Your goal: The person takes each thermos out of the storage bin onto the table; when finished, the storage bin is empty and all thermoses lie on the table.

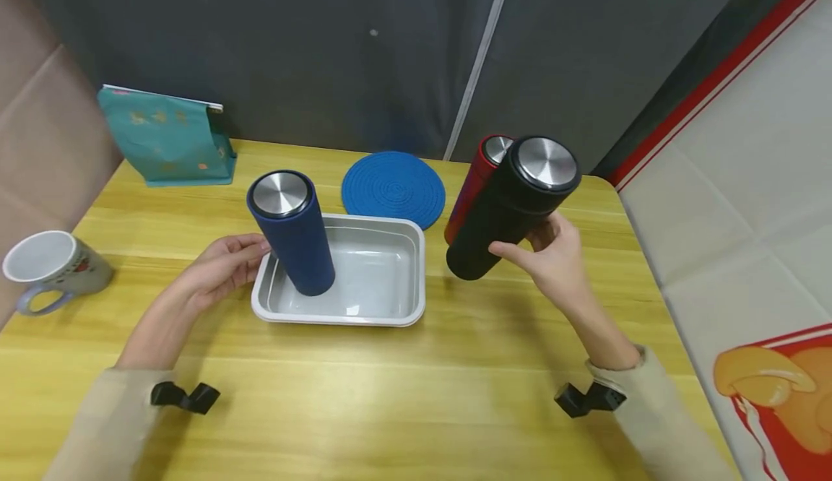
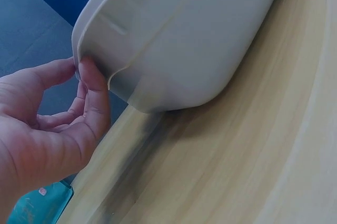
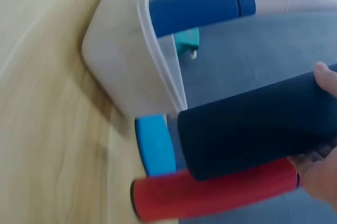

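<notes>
My left hand (image 1: 224, 268) pinches the left rim of a white rectangular basin (image 1: 370, 315) between thumb and fingers. Inside the basin's left part stands a blue thermos (image 1: 295, 239) with a steel-topped lid. My right hand (image 1: 552, 257) grips a black thermos (image 1: 500, 214) by its side. In the right wrist view the black thermos (image 3: 253, 126) is held off the table, its base toward the basin. Behind it stands a red thermos (image 1: 469, 188), partly hidden by the black one in the head view.
A round blue woven mat (image 1: 393, 186) lies behind the basin. A teal bag (image 1: 170, 138) stands at the back left, and a patterned mug (image 1: 58, 271) is at the table's left edge. A dark curtain (image 1: 292, 55) hangs behind the wooden table (image 1: 364, 401); a tiled wall (image 1: 747, 199) rises at right.
</notes>
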{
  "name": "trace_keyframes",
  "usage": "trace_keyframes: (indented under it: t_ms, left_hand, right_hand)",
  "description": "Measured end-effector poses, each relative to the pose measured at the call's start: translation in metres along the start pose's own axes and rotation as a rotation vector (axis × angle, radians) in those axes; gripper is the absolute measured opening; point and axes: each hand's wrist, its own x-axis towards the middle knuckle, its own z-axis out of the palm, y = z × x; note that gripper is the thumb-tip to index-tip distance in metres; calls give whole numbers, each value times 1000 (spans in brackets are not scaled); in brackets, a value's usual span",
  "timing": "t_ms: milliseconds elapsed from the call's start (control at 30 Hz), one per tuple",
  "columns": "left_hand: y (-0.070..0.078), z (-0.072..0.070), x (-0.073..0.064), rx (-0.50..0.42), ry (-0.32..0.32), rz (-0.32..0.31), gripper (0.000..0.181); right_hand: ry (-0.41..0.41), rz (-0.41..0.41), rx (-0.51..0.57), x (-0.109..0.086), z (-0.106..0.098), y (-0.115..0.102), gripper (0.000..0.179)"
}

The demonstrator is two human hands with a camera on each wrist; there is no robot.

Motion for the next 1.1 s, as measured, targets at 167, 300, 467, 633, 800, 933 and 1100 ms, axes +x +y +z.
trace_keyframes:
  t_ms: [167,300,467,633,800,933,1100]
  left_hand:
    - [1,-1,-1,-5,0,3,19]
    - [2,-1,0,22,18,-15,16]
    - [2,0,0,48,24,-22,15]
    - [2,0,0,29,12,-5,17]
    - [2,0,0,8,-3,8,18]
    - [3,1,-1,8,-11,14,18]
    - [3,2,-2,20,-4,2,17]
  right_hand:
    - [32,27,17,1,-20,8,52]
    - [60,35,36,7,-37,10,47]
    - [76,24,88,14,-57,16,48]
    - [111,61,125,20,-71,33,46]
    - [160,125,88,28,-77,55,41]
    - [181,161,79,35,-78,72,42]
    - [176,172,61,38,-75,85,44]
